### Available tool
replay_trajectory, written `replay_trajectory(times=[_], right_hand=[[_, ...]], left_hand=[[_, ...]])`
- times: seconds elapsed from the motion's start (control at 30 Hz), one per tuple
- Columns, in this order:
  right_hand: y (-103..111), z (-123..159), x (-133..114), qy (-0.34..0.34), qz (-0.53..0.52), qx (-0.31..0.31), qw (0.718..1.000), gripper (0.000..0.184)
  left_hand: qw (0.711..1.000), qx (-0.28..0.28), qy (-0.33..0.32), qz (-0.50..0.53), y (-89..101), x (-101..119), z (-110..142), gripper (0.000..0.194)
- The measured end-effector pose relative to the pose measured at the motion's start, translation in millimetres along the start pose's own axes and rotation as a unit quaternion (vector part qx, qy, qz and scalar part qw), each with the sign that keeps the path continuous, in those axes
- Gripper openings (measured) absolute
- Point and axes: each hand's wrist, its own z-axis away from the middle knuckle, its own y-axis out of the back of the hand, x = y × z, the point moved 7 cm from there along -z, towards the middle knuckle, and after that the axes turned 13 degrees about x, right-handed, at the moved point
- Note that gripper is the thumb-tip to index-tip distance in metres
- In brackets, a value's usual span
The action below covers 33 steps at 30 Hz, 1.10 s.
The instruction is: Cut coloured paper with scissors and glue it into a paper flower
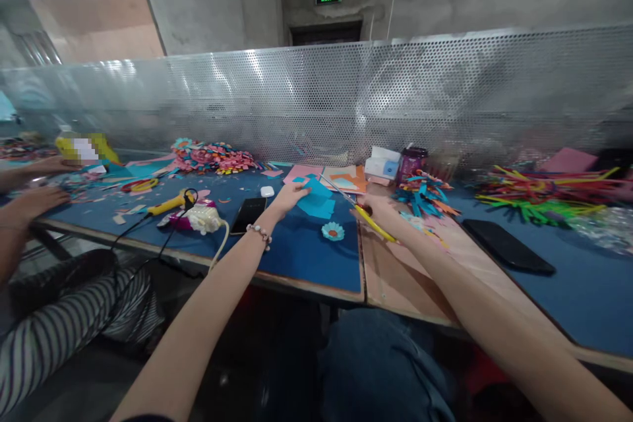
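My left hand [288, 196] pinches the edge of a sheet of blue paper [316, 198] lying on the blue table mat [297, 244]. My right hand [378, 210] is closed round yellow-handled scissors [353, 203], whose blades point up and left over the paper. A small blue paper flower [333, 231] lies on the mat just in front of the paper, between my two hands. Pink and orange paper sheets [341, 178] lie behind the blue sheet.
A black phone [248, 213] and a yellow glue gun [171, 203] lie to the left. Another dark phone [508, 246] lies at right. Paper flowers [212, 157] and coloured strips [539, 191] pile near the perforated metal screen [346, 99]. Another person's hands [37, 198] work at far left.
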Motion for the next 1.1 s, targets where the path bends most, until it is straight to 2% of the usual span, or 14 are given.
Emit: replay_trajectory(times=[0.07,0.17,0.3,0.37,0.47,0.6,0.7,0.87,1.1], right_hand=[[-1.1,0.3,2.0,0.0,-0.025,-0.001,1.0,0.044],[-2.9,1.1,3.4,0.002,-0.085,-0.022,0.996,0.048],[6.8,-2.1,14.4,-0.03,-0.041,0.014,0.999,0.056],[8.3,-3.5,15.6,-0.03,-0.032,-0.007,0.999,0.056],[11.7,-4.9,12.8,-0.011,-0.008,-0.037,0.999,0.055],[22.3,-6.2,9.9,0.007,0.018,-0.009,1.0,0.056],[23.9,-5.1,10.0,0.014,0.015,-0.012,1.0,0.055],[25.9,-2.6,8.6,0.011,0.016,-0.033,0.999,0.048],[32.3,0.7,-2.1,0.03,0.021,-0.051,0.998,0.036]], left_hand=[[1.0,-0.005,0.002,-0.006,0.5,-4.7,-2.9,0.027],[0.998,-0.036,0.027,0.041,-3.3,-10.5,-4.4,0.035],[0.994,-0.037,0.048,0.096,-4.3,-11.4,-5.2,0.049],[0.993,-0.024,0.051,0.105,-2.6,-9.8,-5.3,0.053],[0.993,0.006,0.05,0.102,2.5,-7.4,-5.0,0.052],[0.993,0.049,0.049,0.098,9.6,-4.1,-3.9,0.047],[0.992,0.068,0.042,0.103,11.6,-0.5,-3.0,0.042],[0.991,0.063,0.037,0.108,8.6,3.1,-2.3,0.042],[0.996,0.022,0.014,0.089,2.8,5.5,-0.8,0.039]])
